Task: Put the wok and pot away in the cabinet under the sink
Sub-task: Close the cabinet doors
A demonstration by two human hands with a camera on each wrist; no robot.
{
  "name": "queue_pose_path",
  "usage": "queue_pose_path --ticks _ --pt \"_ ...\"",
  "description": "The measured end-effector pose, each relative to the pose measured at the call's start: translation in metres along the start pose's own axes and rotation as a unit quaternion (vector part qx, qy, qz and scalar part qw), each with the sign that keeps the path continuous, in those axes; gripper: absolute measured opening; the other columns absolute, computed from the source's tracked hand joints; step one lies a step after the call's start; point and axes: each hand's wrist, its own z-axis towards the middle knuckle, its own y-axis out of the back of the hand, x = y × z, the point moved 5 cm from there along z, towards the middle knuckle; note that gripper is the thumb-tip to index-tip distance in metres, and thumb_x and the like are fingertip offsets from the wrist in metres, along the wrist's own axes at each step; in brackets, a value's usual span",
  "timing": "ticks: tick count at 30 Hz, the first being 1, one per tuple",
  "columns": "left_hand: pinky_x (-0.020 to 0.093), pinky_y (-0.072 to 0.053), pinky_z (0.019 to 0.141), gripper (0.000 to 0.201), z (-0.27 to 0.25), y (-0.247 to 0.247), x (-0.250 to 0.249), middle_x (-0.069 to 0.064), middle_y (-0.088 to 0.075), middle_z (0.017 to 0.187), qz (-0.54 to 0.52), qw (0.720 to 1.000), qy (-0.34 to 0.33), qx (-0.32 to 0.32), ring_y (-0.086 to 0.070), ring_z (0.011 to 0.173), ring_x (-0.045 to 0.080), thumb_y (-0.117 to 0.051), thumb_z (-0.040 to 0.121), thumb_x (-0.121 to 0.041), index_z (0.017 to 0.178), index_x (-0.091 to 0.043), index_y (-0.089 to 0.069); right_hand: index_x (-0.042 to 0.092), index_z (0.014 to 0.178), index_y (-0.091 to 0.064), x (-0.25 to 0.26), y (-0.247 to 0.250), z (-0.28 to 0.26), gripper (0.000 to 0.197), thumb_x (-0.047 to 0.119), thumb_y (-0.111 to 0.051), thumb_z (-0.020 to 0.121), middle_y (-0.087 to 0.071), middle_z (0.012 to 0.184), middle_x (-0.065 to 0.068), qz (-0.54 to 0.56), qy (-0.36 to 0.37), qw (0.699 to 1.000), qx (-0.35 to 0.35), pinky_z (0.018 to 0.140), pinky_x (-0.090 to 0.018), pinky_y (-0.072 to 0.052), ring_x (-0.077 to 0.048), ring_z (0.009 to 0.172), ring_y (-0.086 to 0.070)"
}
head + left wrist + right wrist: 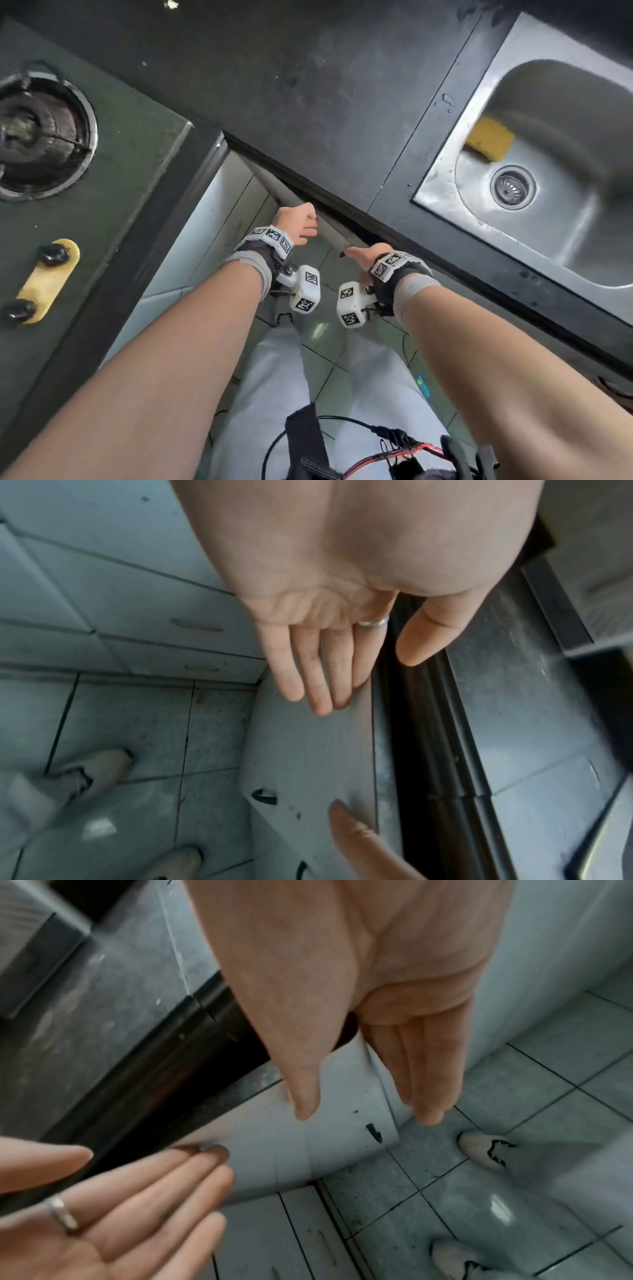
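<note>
We have both hands flat, fingers straight, on the door (308, 750) under the bench edge: left hand (296, 222) at its left end, right hand (368, 251) just beside. Neither wok nor pot shows anywhere.

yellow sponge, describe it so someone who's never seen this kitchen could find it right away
Start at the steel sink set into the dark countertop. Inside the basin, beside the round drain, lies the sponge. It is the only yellow thing among bare metal.
</note>
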Motion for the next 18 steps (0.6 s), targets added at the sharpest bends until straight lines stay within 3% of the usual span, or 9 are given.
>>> queue_pose_path --ticks 2,3,4,5,7,9,12,15,18 --pt "0.029 -0.039 0.060 0.019 0.001 -0.004 -0.005 0.006 -0.057 0.086 0.024 1.000 0.004 0.013 -0.053 0.068 0.017 -0.054 0.085 -0.032 0.078 -0.015 -0.059 0.011 0.087 -0.067 -0.009 -0.001 0.017 0.075 0.077 -0.067 0.052 -0.075 0.100 -0.010 0.041 -0.028 0.999 0.012 0.091 -0.043 -0.054 -0.033 0.094 -0.071" --pt "0.034 -0.045 0.072 0.034 0.001 -0.006 -0.007 0.006 -0.065 0.098 0.034 0.999 0.002 0.023 -0.061 0.081 0.019 -0.053 0.087 -0.042 0.094 -0.012 -0.066 0.012 0.097 -0.068 -0.012 -0.004 0.020 0.083 0.081 -0.065 0.050 -0.072 0.112 -0.010 0.053 -0.037 0.998 0.019 0.094 -0.044 -0.052 -0.033 0.100 -0.069" --pt "0.039 -0.048 0.087 0.054 0.000 -0.008 -0.007 0.006 -0.067 0.116 0.046 0.998 0.002 0.032 -0.065 0.099 0.022 -0.050 0.088 -0.053 0.116 -0.010 -0.065 0.014 0.116 -0.063 -0.009 -0.005 0.020 0.082 0.076 -0.065 0.062 -0.065 0.127 -0.010 0.075 -0.019 0.997 0.020 0.097 -0.043 -0.049 -0.035 0.110 -0.064" --pt "0.044 -0.045 0.100 0.069 -0.002 -0.010 -0.008 0.004 -0.062 0.132 0.054 0.998 0.004 0.042 -0.063 0.113 0.025 -0.043 0.089 -0.061 0.133 -0.010 -0.058 0.010 0.131 -0.053 -0.003 -0.005 0.016 0.068 0.058 -0.061 0.083 -0.057 0.135 -0.013 0.091 0.008 0.996 0.019 0.100 -0.041 -0.047 -0.036 0.120 -0.058" --pt "0.049 -0.038 0.110 0.080 -0.007 -0.017 -0.009 0.000 -0.049 0.148 0.051 0.997 -0.007 0.063 -0.056 0.126 0.027 -0.030 0.090 -0.069 0.146 -0.013 -0.043 0.000 0.136 -0.049 0.007 0.002 -0.001 0.044 0.024 -0.044 0.100 -0.057 0.126 -0.024 0.121 0.036 0.992 -0.029 0.103 -0.042 -0.045 -0.037 0.123 -0.055" --pt "0.051 -0.036 0.112 0.080 -0.008 -0.020 -0.010 -0.001 -0.043 0.153 0.033 0.998 -0.015 0.060 -0.054 0.130 0.027 -0.022 0.092 -0.069 0.150 -0.015 -0.036 -0.002 0.131 -0.055 0.008 0.005 -0.007 0.045 0.026 -0.041 0.100 -0.059 0.116 -0.021 0.155 0.049 0.986 -0.048 0.103 -0.042 -0.047 -0.034 0.115 -0.059" --pt "0.050 -0.037 0.111 0.077 -0.005 -0.021 -0.007 -0.005 -0.042 0.154 0.014 0.998 -0.018 0.052 -0.054 0.129 0.026 -0.019 0.093 -0.068 0.152 -0.019 -0.031 -0.001 0.132 -0.055 0.004 0.003 0.000 0.042 0.021 -0.042 0.099 -0.057 0.134 -0.022 0.164 0.051 0.983 -0.065 0.104 -0.039 -0.046 -0.036 0.124 -0.055" --pt "0.050 -0.038 0.110 0.077 -0.003 -0.020 -0.007 -0.007 -0.043 0.153 0.016 0.998 -0.027 0.046 -0.056 0.126 0.026 -0.022 0.092 -0.069 0.152 -0.021 -0.031 0.001 0.134 -0.054 0.002 0.004 0.001 0.041 0.016 -0.044 0.097 -0.055 0.138 -0.021 0.157 0.057 0.984 -0.064 0.103 -0.037 -0.045 -0.035 0.128 -0.052" --pt "0.047 -0.041 0.106 0.084 -0.004 -0.027 -0.004 -0.003 -0.048 0.150 0.050 0.997 -0.029 0.054 -0.060 0.116 0.026 -0.022 0.088 -0.073 0.149 -0.018 -0.038 0.003 0.132 -0.056 -0.014 0.008 0.000 0.043 0.024 -0.049 0.095 -0.057 0.136 -0.019 0.165 0.045 0.984 -0.059 0.102 -0.036 -0.046 -0.033 0.126 -0.054"
